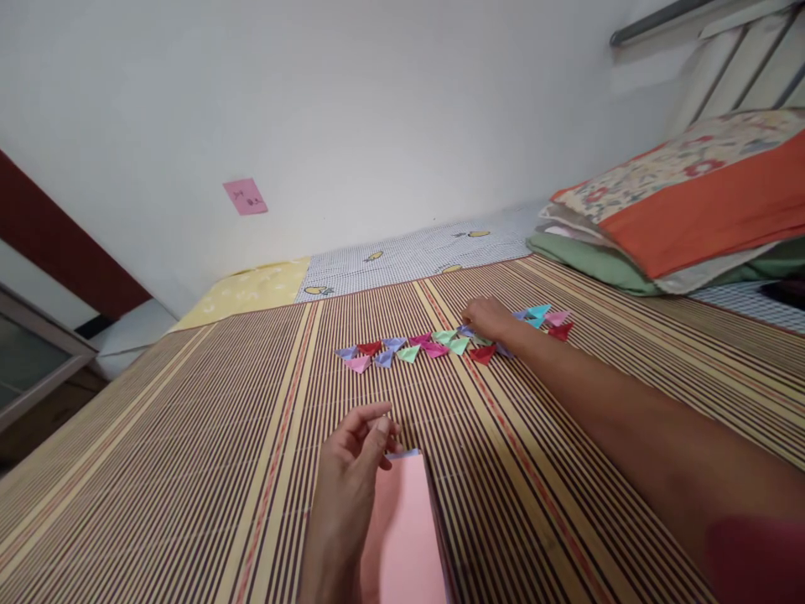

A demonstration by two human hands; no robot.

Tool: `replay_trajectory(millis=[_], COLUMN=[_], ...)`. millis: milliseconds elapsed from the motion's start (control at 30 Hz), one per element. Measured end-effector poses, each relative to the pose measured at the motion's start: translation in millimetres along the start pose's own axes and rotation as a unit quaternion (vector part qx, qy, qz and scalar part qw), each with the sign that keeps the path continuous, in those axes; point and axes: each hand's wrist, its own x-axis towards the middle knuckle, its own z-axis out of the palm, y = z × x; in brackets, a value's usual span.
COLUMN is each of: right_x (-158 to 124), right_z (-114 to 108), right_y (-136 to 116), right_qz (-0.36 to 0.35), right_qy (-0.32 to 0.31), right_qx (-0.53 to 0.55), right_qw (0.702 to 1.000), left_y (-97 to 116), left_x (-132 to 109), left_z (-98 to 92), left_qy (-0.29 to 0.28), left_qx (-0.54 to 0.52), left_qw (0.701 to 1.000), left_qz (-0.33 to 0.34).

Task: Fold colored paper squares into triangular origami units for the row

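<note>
Two rows of small folded paper triangles (pixel 408 354) in pink, red, blue, green and purple lie on the striped mat (pixel 251 419). My right hand (pixel 489 317) reaches over the right part of these rows, its fingers curled down and closed at a bluish folded paper triangle (pixel 466 330). My hand and forearm cover some of the pieces. Nearer to me, my left hand (pixel 355 457) hovers beside the far end of a pink paper stack (pixel 408 528). Its fingers are loosely bent, with the thumb apart from them, and I see nothing held in them.
Folded bedding (pixel 685 201) in orange, floral print and green is piled at the right. Behind the mat, a checked cloth (pixel 402 252) and a yellow cloth (pixel 251 289) run along the white wall. A pink note (pixel 245 196) is stuck to that wall.
</note>
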Motion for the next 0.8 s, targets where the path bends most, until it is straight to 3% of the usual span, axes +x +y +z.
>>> replay_trajectory(millis=[200,367,467,567,667,733,800], right_x=[-7.5,-35.5,-82.2,-148.5,-209.6,-236.6,-251.0], right_z=[-5.9,-37.5,-64.4,-78.0,-71.2,-60.1,-49.8], right_y=[-0.2,-15.9,-54.2,-109.7,-162.7,-188.5,-204.8], right_qz=[0.004,0.003,-0.062,-0.158,-0.304,-0.305,-0.280], right_qy=[0.023,0.105,0.126,0.117,0.061,0.047,0.024], right_qx=[0.054,0.139,0.207,0.274,0.418,0.422,0.382], right_qw=[0.998,0.985,0.968,0.941,0.854,0.853,0.880], left_y=[1.8,5.2,6.5,7.7,7.6,7.0,7.2], left_x=[0.1,-1.1,-1.5,-3.6,-7.1,-9.4,-10.8], left_z=[-8.7,-30.3,-39.9,-43.0,-42.2,-41.5,-42.2], left_qy=[0.032,0.097,0.069,-0.025,-0.137,-0.158,-0.148], left_qx=[-0.011,-0.047,-0.056,-0.035,0.031,0.074,0.098], left_qw=[0.999,0.993,0.996,0.999,0.988,0.982,0.982], left_qz=[0.010,0.037,0.030,-0.017,-0.065,-0.074,-0.071])
